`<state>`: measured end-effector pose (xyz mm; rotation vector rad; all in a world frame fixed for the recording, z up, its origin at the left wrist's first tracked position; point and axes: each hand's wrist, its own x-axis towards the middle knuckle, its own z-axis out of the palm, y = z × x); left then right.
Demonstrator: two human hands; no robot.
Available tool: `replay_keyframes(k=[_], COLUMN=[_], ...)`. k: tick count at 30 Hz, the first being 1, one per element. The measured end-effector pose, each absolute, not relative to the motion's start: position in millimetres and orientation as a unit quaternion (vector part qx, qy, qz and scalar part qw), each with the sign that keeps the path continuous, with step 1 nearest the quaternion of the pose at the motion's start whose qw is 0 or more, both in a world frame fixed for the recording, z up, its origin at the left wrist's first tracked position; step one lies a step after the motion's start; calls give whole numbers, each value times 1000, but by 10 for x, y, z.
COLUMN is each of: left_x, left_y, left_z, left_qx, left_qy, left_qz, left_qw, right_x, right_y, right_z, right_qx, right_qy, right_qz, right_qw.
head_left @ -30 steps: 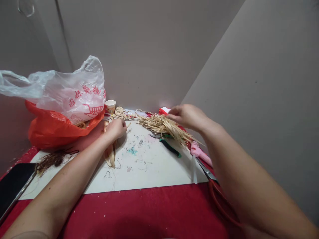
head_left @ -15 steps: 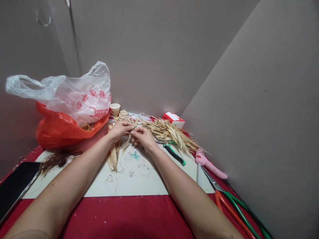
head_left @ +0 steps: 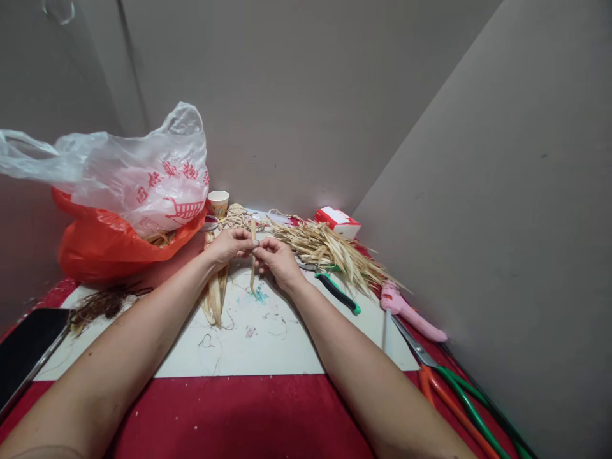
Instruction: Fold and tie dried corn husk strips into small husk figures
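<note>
A narrow, pale dried leaf strip (head_left: pixel 253 278) stands nearly upright between my hands, above the white board (head_left: pixel 239 357). My left hand (head_left: pixel 231 247) pinches it from the left, thumb and forefinger together. My right hand (head_left: pixel 278 258) meets it from the right, its fingertips pressed together on the strip and almost touching the left ones. Below my left hand lie broader dried husk pieces (head_left: pixel 217 303). To the right of my right hand spreads a bundle of dried straw-coloured strips (head_left: pixel 329 248), with green-and-black handled pliers (head_left: pixel 338 293) in front of it.
At left stands a red and white plastic bag (head_left: pixel 129 223), near a paper cup (head_left: pixel 218 203). A phone (head_left: pixel 29 350) and brown fibres (head_left: pixel 102 309) lie front left. On the right are a red-white box (head_left: pixel 338 222), pink glue gun (head_left: pixel 411 312) and large scissors (head_left: pixel 449 376) by the wall.
The strip has turned from slanted to nearly upright, and my fingertips have come closer together on it. The camera view has shifted slightly.
</note>
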<state>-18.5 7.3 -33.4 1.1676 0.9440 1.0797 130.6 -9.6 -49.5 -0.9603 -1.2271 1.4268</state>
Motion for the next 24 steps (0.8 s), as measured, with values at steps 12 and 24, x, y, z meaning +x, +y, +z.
replay_keyframes(k=[12, 24], left_x=[-218, -181], left_y=[75, 54], left_z=[-295, -283], left_qx=[457, 445], left_qy=[407, 425], left_qz=[461, 470], left_qw=[643, 633], right_x=[1383, 1339], right_y=[-55, -116], right_z=[-495, -471], right_qx=[-382, -384], right_qy=[-491, -519], right_qz=[617, 588], right_qw=[481, 487])
